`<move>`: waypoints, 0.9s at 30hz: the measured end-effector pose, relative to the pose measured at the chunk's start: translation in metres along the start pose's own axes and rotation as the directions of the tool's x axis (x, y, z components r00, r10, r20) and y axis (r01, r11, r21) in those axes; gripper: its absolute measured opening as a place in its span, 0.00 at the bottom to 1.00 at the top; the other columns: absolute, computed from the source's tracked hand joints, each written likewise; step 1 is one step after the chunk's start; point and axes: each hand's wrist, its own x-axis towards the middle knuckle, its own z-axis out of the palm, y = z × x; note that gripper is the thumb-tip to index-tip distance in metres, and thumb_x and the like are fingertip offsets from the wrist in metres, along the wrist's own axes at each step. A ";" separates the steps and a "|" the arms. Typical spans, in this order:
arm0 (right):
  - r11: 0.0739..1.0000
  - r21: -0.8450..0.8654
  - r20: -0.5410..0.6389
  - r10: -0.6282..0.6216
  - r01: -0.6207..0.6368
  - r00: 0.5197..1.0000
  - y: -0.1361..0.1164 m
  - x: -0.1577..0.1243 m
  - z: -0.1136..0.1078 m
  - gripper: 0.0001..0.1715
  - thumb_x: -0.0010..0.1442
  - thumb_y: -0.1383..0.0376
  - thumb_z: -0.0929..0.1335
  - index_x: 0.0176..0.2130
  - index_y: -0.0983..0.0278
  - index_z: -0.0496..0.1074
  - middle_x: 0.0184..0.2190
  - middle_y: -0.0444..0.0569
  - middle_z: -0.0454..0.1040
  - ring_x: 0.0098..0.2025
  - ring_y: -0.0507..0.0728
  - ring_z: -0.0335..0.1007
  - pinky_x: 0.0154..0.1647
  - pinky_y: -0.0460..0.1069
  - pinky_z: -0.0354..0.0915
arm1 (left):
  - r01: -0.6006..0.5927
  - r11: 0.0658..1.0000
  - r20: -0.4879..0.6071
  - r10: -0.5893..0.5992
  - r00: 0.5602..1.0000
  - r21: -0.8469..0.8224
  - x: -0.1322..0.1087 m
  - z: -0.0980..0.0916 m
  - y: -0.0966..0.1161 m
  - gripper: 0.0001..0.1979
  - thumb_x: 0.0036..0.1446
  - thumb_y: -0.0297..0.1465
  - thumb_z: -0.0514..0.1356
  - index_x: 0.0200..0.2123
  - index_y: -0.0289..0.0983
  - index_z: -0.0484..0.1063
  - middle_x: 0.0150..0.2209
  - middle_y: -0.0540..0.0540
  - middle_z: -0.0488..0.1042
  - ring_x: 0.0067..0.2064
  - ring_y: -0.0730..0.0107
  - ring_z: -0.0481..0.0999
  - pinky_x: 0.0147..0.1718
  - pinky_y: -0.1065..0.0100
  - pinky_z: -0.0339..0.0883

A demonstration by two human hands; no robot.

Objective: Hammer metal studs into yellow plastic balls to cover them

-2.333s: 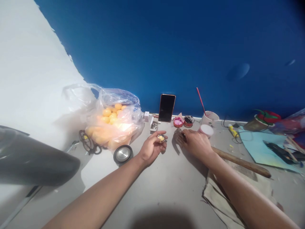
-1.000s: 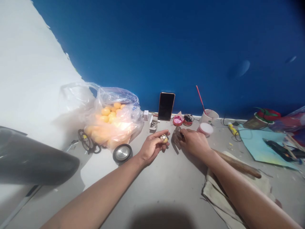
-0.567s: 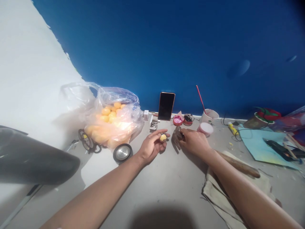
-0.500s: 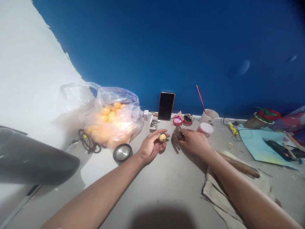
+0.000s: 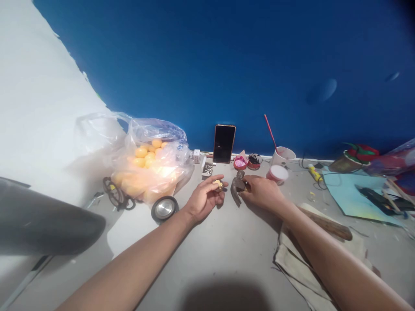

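My left hand (image 5: 205,196), palm turned up, pinches a small round yellow piece with a darker rim (image 5: 218,185) between thumb and fingers. Its exact kind is too small to make out. Just to the right, my right hand (image 5: 263,191) is closed around a claw hammer (image 5: 238,186) close to its dark metal head. The claws point down toward the table. A wooden handle (image 5: 327,222), seemingly the hammer's, emerges beyond my right forearm; the forearm hides the stretch between. A gap separates the hammer head from the yellow piece.
A plastic bag of orange-yellow balls (image 5: 145,172) stands left, near a black-rimmed metal disc (image 5: 164,209). A phone (image 5: 224,144) leans on the wall. A cup (image 5: 283,156) with a red stick and a pink tub (image 5: 278,174) stand right. Cloth (image 5: 301,268) lies under my right forearm.
The yellow piece has tilted in my left fingers, showing more of its dark rim. The hammer head has turned slightly in my right hand. The whole view has shifted a little.
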 end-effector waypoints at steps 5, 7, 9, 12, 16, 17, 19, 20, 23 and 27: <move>1.000 0.013 -0.001 -0.001 0.001 1.000 0.001 -0.001 0.001 0.13 0.62 0.57 0.67 0.42 0.62 0.73 0.40 0.53 0.80 0.38 0.60 0.75 0.32 0.50 0.55 | 0.001 1.000 0.038 -0.002 0.999 0.030 -0.001 0.000 0.000 0.10 0.54 0.31 0.66 0.39 0.34 0.74 0.33 0.45 0.75 0.21 0.78 0.66 0.19 0.73 0.54; 1.000 0.015 -0.008 -0.003 0.003 1.000 0.001 -0.001 0.001 0.12 0.61 0.58 0.67 0.41 0.62 0.73 0.39 0.52 0.80 0.38 0.61 0.75 0.31 0.50 0.54 | 0.002 0.999 0.064 -0.005 0.998 0.054 -0.002 0.001 0.000 0.10 0.54 0.33 0.66 0.36 0.34 0.73 0.31 0.47 0.74 0.19 0.81 0.62 0.18 0.74 0.49; 1.000 0.022 -0.019 -0.006 0.006 1.000 0.001 0.000 0.002 0.11 0.61 0.58 0.67 0.40 0.62 0.73 0.39 0.52 0.80 0.38 0.60 0.76 0.31 0.50 0.54 | -0.004 0.996 0.080 -0.003 0.997 0.089 -0.004 0.003 -0.001 0.11 0.56 0.36 0.67 0.34 0.34 0.72 0.30 0.47 0.73 0.18 0.83 0.59 0.17 0.75 0.46; 0.999 0.039 -0.019 -0.009 0.010 1.000 0.000 0.000 0.002 0.10 0.61 0.60 0.67 0.40 0.62 0.73 0.40 0.53 0.80 0.39 0.60 0.75 0.32 0.50 0.55 | -0.017 0.992 0.075 0.008 0.997 0.127 -0.003 0.003 -0.003 0.15 0.59 0.40 0.66 0.32 0.33 0.72 0.28 0.46 0.73 0.17 0.83 0.59 0.17 0.75 0.46; 0.999 0.052 0.009 -0.001 0.001 1.000 -0.002 0.000 0.000 0.11 0.61 0.60 0.66 0.40 0.63 0.73 0.39 0.54 0.79 0.37 0.60 0.75 0.32 0.50 0.55 | -0.047 0.996 0.003 0.047 0.999 0.075 0.000 0.001 -0.007 0.19 0.62 0.45 0.63 0.36 0.32 0.74 0.30 0.43 0.76 0.19 0.77 0.65 0.17 0.72 0.54; 0.999 0.051 0.010 0.000 0.000 1.000 -0.002 0.000 0.000 0.11 0.61 0.60 0.66 0.41 0.64 0.73 0.40 0.55 0.79 0.37 0.60 0.74 0.32 0.50 0.56 | -0.050 0.997 -0.014 0.051 0.999 0.050 0.001 0.000 -0.007 0.20 0.63 0.46 0.62 0.39 0.31 0.75 0.33 0.41 0.77 0.20 0.76 0.67 0.18 0.72 0.56; 0.999 0.042 0.000 -0.011 0.011 1.000 -0.002 0.000 0.000 0.12 0.62 0.59 0.66 0.41 0.65 0.74 0.42 0.57 0.78 0.38 0.60 0.74 0.33 0.50 0.56 | -0.043 0.999 -0.034 0.043 0.998 -0.001 0.002 0.000 -0.006 0.21 0.66 0.45 0.59 0.44 0.31 0.75 0.39 0.37 0.78 0.24 0.73 0.71 0.19 0.71 0.60; 0.999 0.034 -0.009 -0.022 0.022 1.000 -0.002 0.000 0.001 0.13 0.63 0.59 0.66 0.42 0.65 0.74 0.44 0.57 0.77 0.39 0.61 0.75 0.34 0.50 0.57 | -0.031 0.999 -0.035 0.030 0.999 -0.026 0.002 0.001 -0.005 0.21 0.67 0.45 0.58 0.47 0.31 0.75 0.41 0.36 0.78 0.25 0.72 0.73 0.21 0.70 0.62; 0.999 0.009 -0.017 -0.053 0.053 0.998 0.000 0.000 0.002 0.15 0.64 0.59 0.65 0.44 0.66 0.74 0.46 0.59 0.76 0.43 0.62 0.75 0.36 0.50 0.59 | 0.001 0.998 -0.030 -0.003 1.000 -0.058 0.001 0.001 -0.002 0.21 0.68 0.44 0.57 0.52 0.32 0.72 0.43 0.36 0.77 0.29 0.68 0.76 0.24 0.67 0.67; 0.997 -0.032 -0.009 -0.066 0.065 0.998 0.001 -0.001 0.001 0.17 0.65 0.57 0.64 0.45 0.65 0.74 0.47 0.59 0.76 0.44 0.63 0.75 0.37 0.51 0.61 | -0.033 0.996 -0.005 0.034 0.999 0.079 -0.001 0.002 -0.003 0.27 0.54 0.29 0.68 0.57 0.36 0.67 0.45 0.41 0.76 0.31 0.68 0.79 0.25 0.68 0.69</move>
